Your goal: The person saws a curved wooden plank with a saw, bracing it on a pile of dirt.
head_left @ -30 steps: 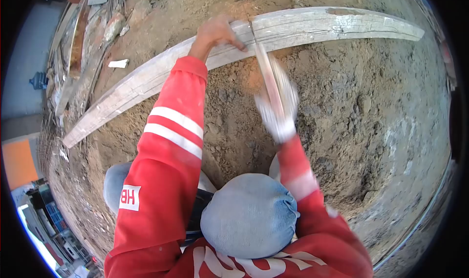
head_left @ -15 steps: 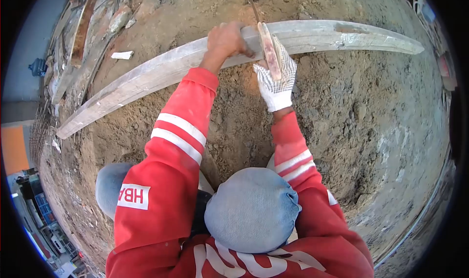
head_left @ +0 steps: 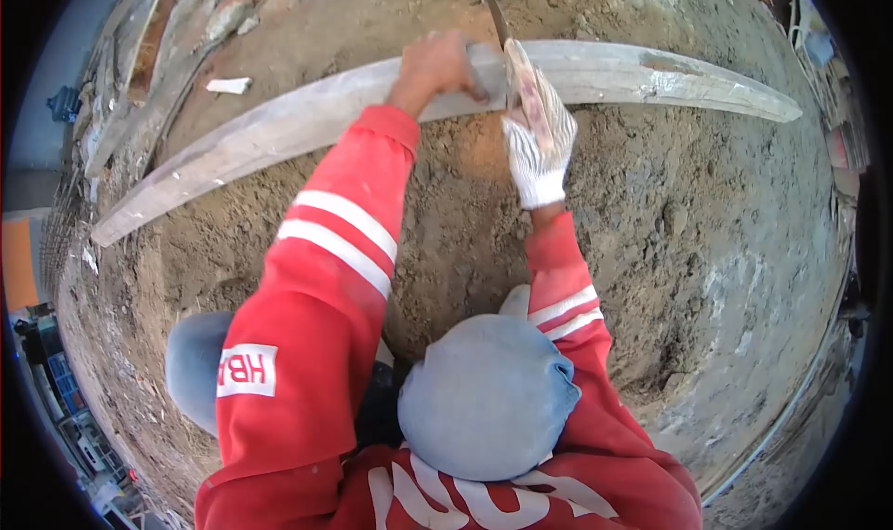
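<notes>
A long grey wooden beam lies across the dirt in front of me, bowed by the wide lens. My bare left hand is closed over its middle, thumb on the near side. Just to the right, my right hand, in a white knitted glove, is wrapped around the worn wooden handle of a handsaw. The saw's narrow dark blade points away from me across the beam, seen nearly edge-on. Its teeth cannot be made out.
Rough brown soil surrounds the beam, and my bent knee is close below. Planks and rubble lie at the upper left, near a small white piece. A pale pipe-like line runs along the lower right.
My right hand and the saw handle have shifted slightly right, and more of the blade shows beyond the beam. My left hand remains on the beam. The whole view has shifted a little.
</notes>
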`<state>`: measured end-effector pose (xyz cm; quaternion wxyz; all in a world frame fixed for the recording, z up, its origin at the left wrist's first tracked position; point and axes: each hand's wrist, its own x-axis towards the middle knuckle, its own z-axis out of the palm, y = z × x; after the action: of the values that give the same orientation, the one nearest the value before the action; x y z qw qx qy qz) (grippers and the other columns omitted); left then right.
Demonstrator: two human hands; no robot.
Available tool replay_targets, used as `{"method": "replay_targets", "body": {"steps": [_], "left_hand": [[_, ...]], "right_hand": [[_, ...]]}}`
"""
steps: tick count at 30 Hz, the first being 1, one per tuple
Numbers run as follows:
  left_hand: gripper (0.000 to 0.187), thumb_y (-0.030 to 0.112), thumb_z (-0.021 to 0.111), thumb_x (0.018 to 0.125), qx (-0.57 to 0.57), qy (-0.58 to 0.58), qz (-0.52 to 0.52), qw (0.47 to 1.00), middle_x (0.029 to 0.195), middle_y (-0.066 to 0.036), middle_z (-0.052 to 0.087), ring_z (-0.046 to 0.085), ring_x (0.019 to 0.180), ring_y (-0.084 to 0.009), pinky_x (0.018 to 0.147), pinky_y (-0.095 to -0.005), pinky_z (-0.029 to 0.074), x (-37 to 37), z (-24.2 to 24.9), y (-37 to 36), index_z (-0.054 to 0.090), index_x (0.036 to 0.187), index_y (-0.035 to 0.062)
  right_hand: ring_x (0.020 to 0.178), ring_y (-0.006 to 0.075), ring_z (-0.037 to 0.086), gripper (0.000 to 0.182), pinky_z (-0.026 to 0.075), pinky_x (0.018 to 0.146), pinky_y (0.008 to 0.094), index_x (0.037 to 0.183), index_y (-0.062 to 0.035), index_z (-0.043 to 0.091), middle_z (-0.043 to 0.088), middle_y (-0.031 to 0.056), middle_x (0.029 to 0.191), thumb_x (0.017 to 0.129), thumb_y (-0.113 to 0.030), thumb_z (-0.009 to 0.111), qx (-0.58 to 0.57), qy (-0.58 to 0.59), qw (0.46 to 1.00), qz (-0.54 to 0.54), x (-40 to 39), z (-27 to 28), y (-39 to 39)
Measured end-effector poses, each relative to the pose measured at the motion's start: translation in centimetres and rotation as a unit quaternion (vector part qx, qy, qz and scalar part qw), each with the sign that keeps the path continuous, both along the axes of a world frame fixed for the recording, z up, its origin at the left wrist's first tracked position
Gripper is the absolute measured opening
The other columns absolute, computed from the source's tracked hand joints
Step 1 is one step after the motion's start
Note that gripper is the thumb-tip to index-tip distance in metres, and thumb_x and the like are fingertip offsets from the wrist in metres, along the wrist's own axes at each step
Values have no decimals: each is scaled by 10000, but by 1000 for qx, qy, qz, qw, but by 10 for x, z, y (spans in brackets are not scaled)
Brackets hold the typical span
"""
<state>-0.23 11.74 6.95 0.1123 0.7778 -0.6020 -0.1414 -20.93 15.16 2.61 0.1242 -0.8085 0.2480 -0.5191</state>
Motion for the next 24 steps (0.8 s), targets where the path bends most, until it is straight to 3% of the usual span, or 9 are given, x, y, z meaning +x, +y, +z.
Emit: {"method": "replay_targets", "body": {"steps": [2, 3, 7, 11, 14, 15, 16, 17, 24], "left_hand": [[842, 458, 985, 458, 36, 33, -26, 998, 1001, -130, 784, 751, 979, -320, 884, -438, 588, 5, -10, -7, 745, 1188, 114], [848, 462, 982, 460, 39, 21, -28, 999, 1015, -126, 784, 750, 988, -314, 891, -433, 588, 10, -21, -14, 743, 1204, 131], [849, 479, 980, 441, 85, 55, -34, 994, 1049, -127, 783, 745, 1004, -305, 889, -436, 580, 20, -21, -31, 752, 1198, 170], [796, 486, 980, 421, 15, -45, -11, 999, 994, -124, 784, 745, 936, -302, 829, -432, 577, 4, -17, -13, 774, 1110, 147], [732, 506, 978, 417, 18, 18, -34, 999, 976, -135, 778, 737, 905, -321, 797, -436, 565, 11, -19, -8, 789, 1020, 135], [733, 517, 976, 419, 47, 48, -51, 996, 967, -139, 775, 733, 902, -322, 799, -430, 563, 18, -24, -15, 789, 1004, 117], [734, 528, 974, 420, 70, 77, -65, 992, 957, -143, 771, 729, 899, -324, 801, -423, 560, 26, -27, -26, 790, 987, 98], [734, 528, 974, 420, 63, 75, -64, 993, 957, -143, 771, 729, 899, -324, 801, -423, 560, 37, -35, -43, 790, 987, 98], [717, 428, 1001, 451, 48, 175, -154, 971, 929, -107, 754, 686, 843, -251, 773, -393, 535, 43, -37, -50, 787, 1004, 24]], "right_hand": [[1298, 379, 588, 688, 482, 1080, 432, 1520, -43, 481, 569, 194, 1487, 849, -92, 631, 97, 52, 994, -23, -45, -11, 62], [1350, 375, 562, 697, 465, 1110, 425, 1548, -51, 456, 527, 196, 1535, 884, -189, 619, 296, 216, 927, -81, -77, -27, 105], [1396, 391, 516, 752, 410, 1166, 450, 1574, -62, 419, 493, 213, 1552, 899, -323, 621, 384, 94, 918, 11, -101, -22, 151], [1233, 329, 635, 644, 523, 1011, 438, 1504, -97, 547, 592, 163, 1458, 889, -123, 734, 52, 9, 996, -74, 10, -3, 23], [1274, 315, 619, 641, 506, 1053, 437, 1512, -77, 532, 590, 154, 1462, 895, -97, 707, 66, 2, 998, 2, -29, -19, 39], [1310, 339, 601, 618, 484, 1094, 442, 1513, -41, 515, 572, 175, 1488, 910, -62, 645, 273, 25, 962, -14, -49, -3, 82], [1219, 396, 630, 778, 552, 927, 456, 1573, -93, 409, 572, 207, 1460, 830, -68, 636, 227, 224, 943, -95, -71, -1, 113], [1293, 358, 623, 599, 445, 1136, 424, 1524, 5, 487, 514, 236, 1543, 926, -8, 513, 318, 110, 941, 9, -89, 23, 138], [1269, 332, 648, 588, 533, 998, 446, 1503, -14, 512, 580, 216, 1477, 946, -162, 633, 86, 38, 994, -49, -16, -19, 52]]}}
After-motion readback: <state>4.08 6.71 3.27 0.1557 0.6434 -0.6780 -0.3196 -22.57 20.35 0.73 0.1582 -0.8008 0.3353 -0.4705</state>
